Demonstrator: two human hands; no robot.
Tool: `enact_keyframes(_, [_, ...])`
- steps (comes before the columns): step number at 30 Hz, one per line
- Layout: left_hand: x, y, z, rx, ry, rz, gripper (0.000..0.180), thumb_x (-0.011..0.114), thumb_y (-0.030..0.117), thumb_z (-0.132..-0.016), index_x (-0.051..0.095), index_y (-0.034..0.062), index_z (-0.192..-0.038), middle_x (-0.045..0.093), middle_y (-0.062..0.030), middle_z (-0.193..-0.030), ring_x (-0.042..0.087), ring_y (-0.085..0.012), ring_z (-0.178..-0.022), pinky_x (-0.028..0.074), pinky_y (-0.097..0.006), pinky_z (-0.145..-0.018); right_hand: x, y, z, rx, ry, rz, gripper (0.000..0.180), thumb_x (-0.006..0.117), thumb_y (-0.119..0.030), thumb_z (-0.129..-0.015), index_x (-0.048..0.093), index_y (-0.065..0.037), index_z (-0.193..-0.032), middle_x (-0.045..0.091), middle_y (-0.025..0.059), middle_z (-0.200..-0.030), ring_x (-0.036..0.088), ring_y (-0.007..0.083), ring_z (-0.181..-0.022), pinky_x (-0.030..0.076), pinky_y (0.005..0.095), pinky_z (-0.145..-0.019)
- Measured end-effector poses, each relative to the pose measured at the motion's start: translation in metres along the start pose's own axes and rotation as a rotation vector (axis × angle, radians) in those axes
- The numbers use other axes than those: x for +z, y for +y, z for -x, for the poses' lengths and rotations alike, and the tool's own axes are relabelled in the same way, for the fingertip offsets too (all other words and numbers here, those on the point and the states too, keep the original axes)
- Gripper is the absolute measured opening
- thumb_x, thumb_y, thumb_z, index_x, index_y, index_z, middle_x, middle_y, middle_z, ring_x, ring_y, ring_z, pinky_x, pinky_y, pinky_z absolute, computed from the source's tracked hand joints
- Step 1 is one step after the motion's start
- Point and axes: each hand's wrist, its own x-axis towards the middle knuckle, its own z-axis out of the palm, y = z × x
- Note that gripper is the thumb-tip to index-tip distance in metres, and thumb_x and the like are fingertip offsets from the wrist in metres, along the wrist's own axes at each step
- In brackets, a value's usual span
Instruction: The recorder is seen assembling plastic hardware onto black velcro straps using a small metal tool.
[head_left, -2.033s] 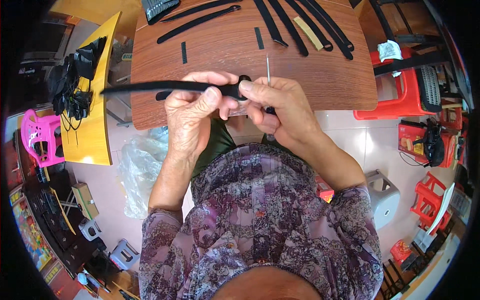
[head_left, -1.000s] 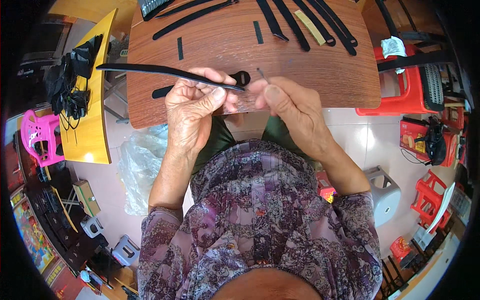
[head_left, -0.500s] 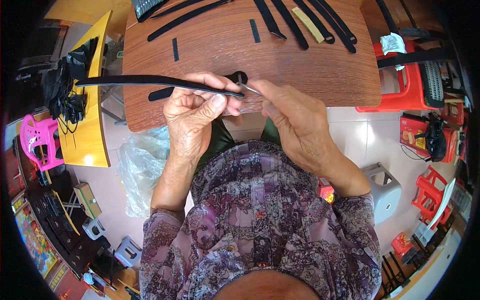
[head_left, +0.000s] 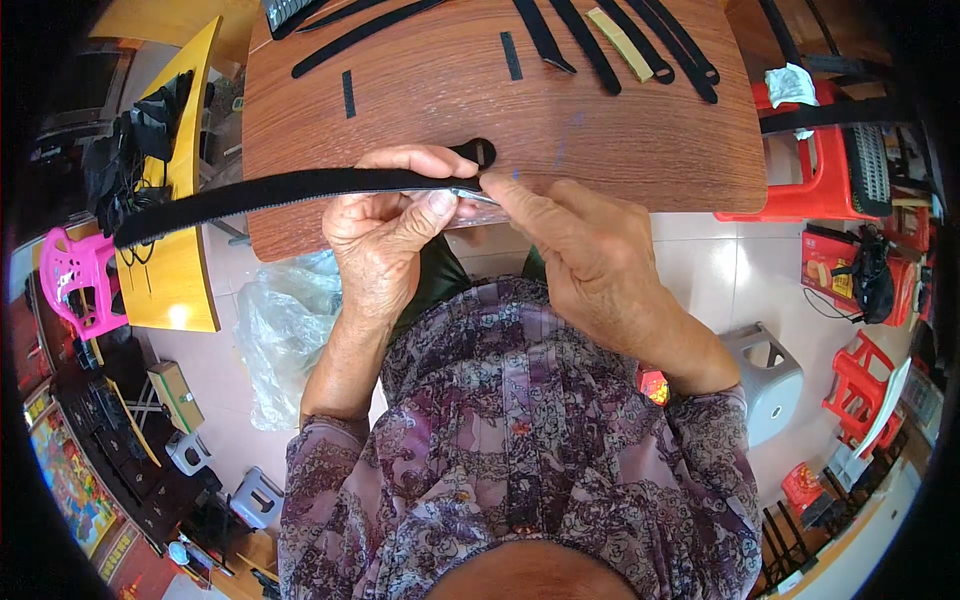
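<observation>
My left hand [head_left: 380, 240] pinches a long black fabric strap [head_left: 250, 197] close to its right end, and the free length reaches left past the table's edge. In my right hand [head_left: 595, 250] is a thin silver metal tool [head_left: 474, 196], its exact kind hidden by the fingers. The tool meets the strap's end beside my left thumb, and my right fingertips touch that end as well. Just beyond my fingers, another black strap with a rounded, slotted end [head_left: 482, 153] lies on the brown wooden table [head_left: 640, 160], partly covered by my left hand.
Several black straps [head_left: 585, 48] lie along the far right of the table, with a yellowish strip [head_left: 618, 45] among them. Two short dark pieces [head_left: 349, 94] rest farther left. A yellow table [head_left: 190, 270] with black cables stands left, a red stool [head_left: 800, 185] right.
The held strap has turned to show more of its broad face, and its free end has swung left and nearer. My right hand has moved in, bringing the tool under the strap's end.
</observation>
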Motion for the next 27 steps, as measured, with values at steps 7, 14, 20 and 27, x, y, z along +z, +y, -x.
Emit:
enact_keyframes(7, [-0.002,-0.001,-0.002,0.018,0.000,-0.023,0.020,0.061,-0.004,-0.078,0.055,-0.0034,-0.097,0.059,-0.0199,-0.097,0.064,-0.0212,-0.078,0.058,-0.031,-0.064,0.000,0.003,0.000,0.024,-0.025,-0.051,0.038,0.053,0.008,-0.076,0.059,-0.004,-0.112,0.057,0.0126,-0.069,0.055,0.0220,-0.054,0.044,0.0313,-0.048])
enact_keyframes(14, [-0.003,-0.004,-0.004,0.055,-0.028,-0.053,0.018,0.061,-0.005,-0.077,0.055,-0.0029,-0.094,0.058,-0.0192,-0.099,0.062,-0.0208,-0.083,0.058,-0.031,-0.065,0.001,0.002,0.000,0.199,-0.140,-0.267,0.028,0.050,0.005,-0.082,0.058,-0.001,-0.109,0.062,0.0139,-0.080,0.056,0.0151,-0.056,0.046,0.0258,-0.053])
enact_keyframes(20, [-0.004,-0.007,-0.003,0.050,-0.014,-0.071,0.018,0.062,-0.005,-0.077,0.054,-0.0029,-0.093,0.057,-0.0192,-0.099,0.062,-0.0215,-0.083,0.058,-0.030,-0.067,0.002,0.005,0.000,0.223,-0.163,-0.281,0.027,0.050,0.004,-0.083,0.057,-0.002,-0.108,0.062,0.0122,-0.077,0.056,0.0143,-0.057,0.046,0.0251,-0.053])
enact_keyframes(27, [-0.002,-0.008,-0.003,0.013,-0.012,-0.022,0.017,0.061,-0.005,-0.077,0.054,-0.0026,-0.092,0.057,-0.0195,-0.099,0.062,-0.0212,-0.083,0.058,-0.031,-0.069,0.009,0.012,0.002,0.176,-0.056,-0.295,0.018,0.050,-0.003,-0.076,0.057,-0.006,-0.093,0.057,0.0192,-0.069,0.057,0.0387,-0.066,0.044,0.0451,-0.054])
